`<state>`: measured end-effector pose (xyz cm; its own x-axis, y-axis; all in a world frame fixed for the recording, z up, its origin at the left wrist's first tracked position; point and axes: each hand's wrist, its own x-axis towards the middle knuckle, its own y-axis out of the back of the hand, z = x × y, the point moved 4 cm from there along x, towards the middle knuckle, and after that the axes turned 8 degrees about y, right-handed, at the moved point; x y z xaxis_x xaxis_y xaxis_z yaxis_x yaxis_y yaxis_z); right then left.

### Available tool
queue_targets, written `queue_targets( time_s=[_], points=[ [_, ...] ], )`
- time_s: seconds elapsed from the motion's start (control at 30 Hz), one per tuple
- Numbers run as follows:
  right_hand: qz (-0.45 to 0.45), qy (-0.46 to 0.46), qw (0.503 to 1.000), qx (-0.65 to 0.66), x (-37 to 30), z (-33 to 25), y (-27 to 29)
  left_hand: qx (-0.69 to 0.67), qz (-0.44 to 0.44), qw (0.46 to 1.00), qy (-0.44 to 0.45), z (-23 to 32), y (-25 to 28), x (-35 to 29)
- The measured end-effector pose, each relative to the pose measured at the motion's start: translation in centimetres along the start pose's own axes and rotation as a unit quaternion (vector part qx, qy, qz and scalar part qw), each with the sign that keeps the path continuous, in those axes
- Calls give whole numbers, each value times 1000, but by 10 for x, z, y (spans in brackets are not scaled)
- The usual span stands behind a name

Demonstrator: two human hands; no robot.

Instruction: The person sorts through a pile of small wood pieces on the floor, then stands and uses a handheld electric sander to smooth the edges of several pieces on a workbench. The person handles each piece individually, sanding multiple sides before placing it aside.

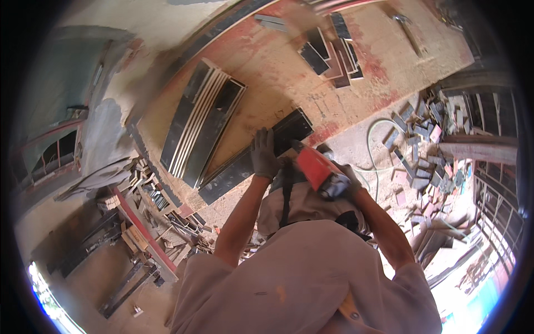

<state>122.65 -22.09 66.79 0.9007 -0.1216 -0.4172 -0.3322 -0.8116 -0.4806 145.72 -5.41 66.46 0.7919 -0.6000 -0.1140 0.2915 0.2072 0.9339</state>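
My left hand [264,154], in a grey glove, lies flat with its fingers stretched out on a long dark board [233,172]. This board runs slantwise along the near edge of the worktable, its upper right end past my fingertips. In my right hand [351,181], also gloved, is a red power tool [316,167] with a pale rear end. Its narrow dark front points up and left at the board, close to its edge. I cannot tell whether the tip touches the board. My right fingers are partly hidden behind the tool's body.
Stacked dark boards with pale edges [200,119] lie on the worktable [278,67] to the left. Smaller dark pieces [334,53] and a hammer [409,34] lie farther off. A pale hose [369,146] loops over the floor at right, beside heaped wood offcuts [423,161].
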Motion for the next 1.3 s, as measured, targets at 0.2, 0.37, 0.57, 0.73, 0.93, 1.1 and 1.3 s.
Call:
queue_targets(
  time_s=[0.2, 0.37, 0.57, 0.73, 0.93, 1.1, 1.3],
  points=[
    [102, -78, 934, 334, -43, 91, 67, 3, -5, 1000, 27, -53, 44, 21],
    [149, -18, 901, 408, -83, 132, 116, 19, 95, 994, 55, -97, 99, 84],
    [82, -35, 996, 16, -86, 93, 98, 167, 112, 972, 121, -153, 64, 130],
    [42, -54, 783, -618, -105, 78, 85, 170, 151, 962, 153, -164, 40, 119],
    [59, -5, 724, -688, -147, 129, 79, 29, 90, 986, -134, -37, -5, 157],
    [105, -147, 777, -604, -169, 122, 47, 22, 69, 944, -323, 108, -52, 280],
    [163, -209, 826, -498, -229, 138, 7, 64, -5, 926, -371, 142, -99, 339]
  ],
)
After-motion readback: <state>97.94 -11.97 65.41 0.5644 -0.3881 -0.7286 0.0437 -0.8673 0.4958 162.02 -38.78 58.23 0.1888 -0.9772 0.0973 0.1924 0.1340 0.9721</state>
